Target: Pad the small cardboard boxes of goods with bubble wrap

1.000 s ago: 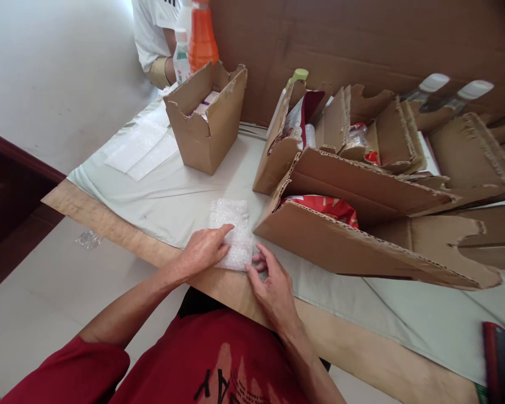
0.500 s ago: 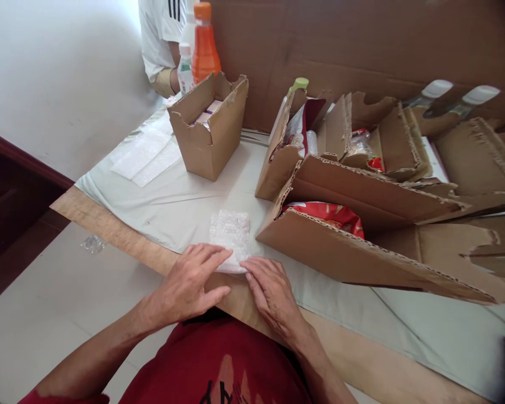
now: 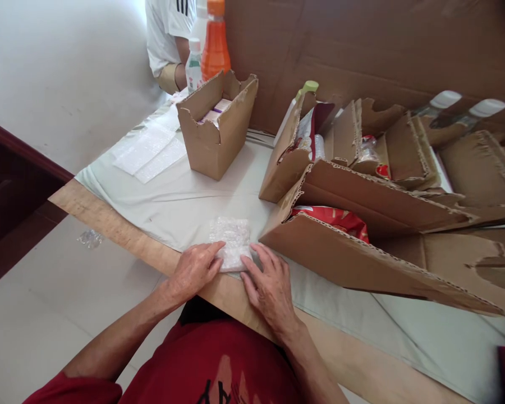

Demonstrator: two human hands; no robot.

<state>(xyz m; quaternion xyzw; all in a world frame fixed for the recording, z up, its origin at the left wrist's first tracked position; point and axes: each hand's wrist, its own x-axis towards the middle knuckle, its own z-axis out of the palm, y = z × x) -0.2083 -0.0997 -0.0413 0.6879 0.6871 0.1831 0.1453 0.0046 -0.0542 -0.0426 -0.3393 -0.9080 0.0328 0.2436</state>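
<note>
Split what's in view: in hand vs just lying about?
In hand:
- bubble wrap, near table edge
- left hand, fingers on it
- right hand, fingers at its right edge

Lying about:
- small box
- big boxes with red packets
- orange bottle
- flat sheets

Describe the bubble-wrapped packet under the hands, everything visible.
The bubble-wrapped packet is a small, roughly square bundle of clear, whitish bubble film, its contents hidden. It lies flat on the pale cloth near the table's wooden front edge, just left of the big cardboard box. The left hand presses its near left corner; the right hand touches its right edge.
</note>
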